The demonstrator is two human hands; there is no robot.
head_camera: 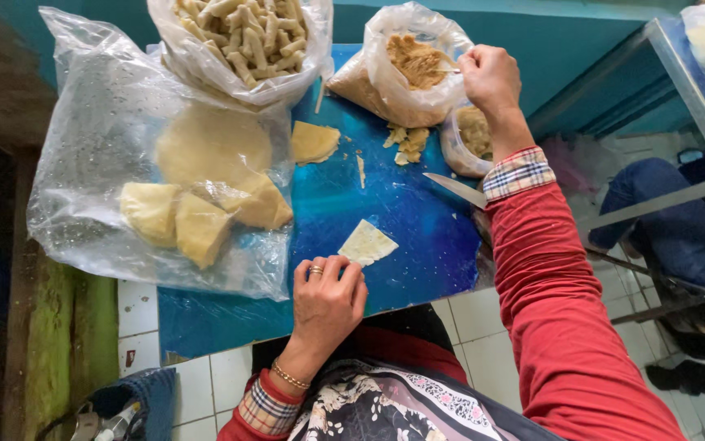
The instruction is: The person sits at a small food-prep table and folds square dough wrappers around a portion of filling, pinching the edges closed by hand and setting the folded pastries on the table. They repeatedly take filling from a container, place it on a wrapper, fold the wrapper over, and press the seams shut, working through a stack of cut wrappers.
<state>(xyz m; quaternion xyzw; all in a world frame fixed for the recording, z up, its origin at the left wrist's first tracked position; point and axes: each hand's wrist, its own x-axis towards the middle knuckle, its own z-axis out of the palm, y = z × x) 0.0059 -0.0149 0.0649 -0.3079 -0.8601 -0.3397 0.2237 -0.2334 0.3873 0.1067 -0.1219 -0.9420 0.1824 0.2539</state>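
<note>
My left hand (pixel 325 299) rests on the blue table (pixel 418 220), fingertips touching a small pale triangular dough sheet (pixel 366 243). My right hand (pixel 491 77) reaches far to a clear bag of brown filling (pixel 413 61) and pinches a thin utensil that dips into it. Its fingers are closed on the handle. More cut dough pieces (pixel 314 141) lie mid-table, with scraps (pixel 405 140) near the filling bag.
A large clear bag of folded pale dough sheets (pixel 197 188) covers the left of the table. A bag of rolled pastries (pixel 242 33) sits at the back. A knife (pixel 456 189) lies beside a small bowl (pixel 471 135). Another person's legs (pixel 662 220) are at right.
</note>
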